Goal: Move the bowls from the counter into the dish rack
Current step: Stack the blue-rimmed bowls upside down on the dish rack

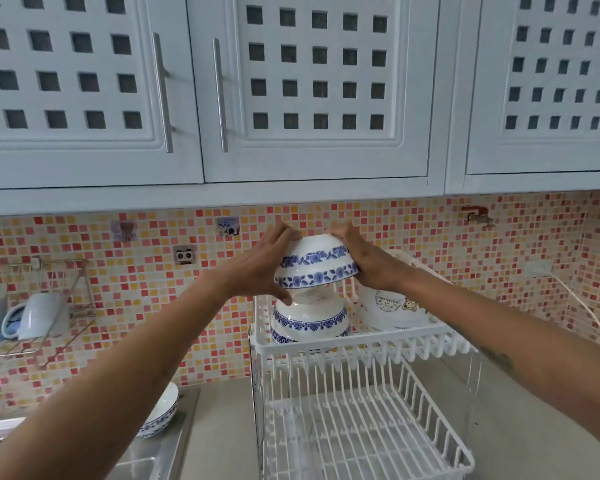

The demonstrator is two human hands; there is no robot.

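Both hands on it: left hand (257,268) & right hand (364,265) clamp an upside-down blue-pattern bowl (315,263), held just above stacked inverted bowls (309,320) on dish rack (361,344) top tier. Another bowl (161,412) sits on counter (219,427) by sink.

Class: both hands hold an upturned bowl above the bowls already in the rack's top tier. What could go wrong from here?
1. The held bowl may knock or chip the stacked bowls beneath it.
2. A taller stack on the rack could lean and topple.
3. The left hand and right hand grip only its sides, so it might slip.
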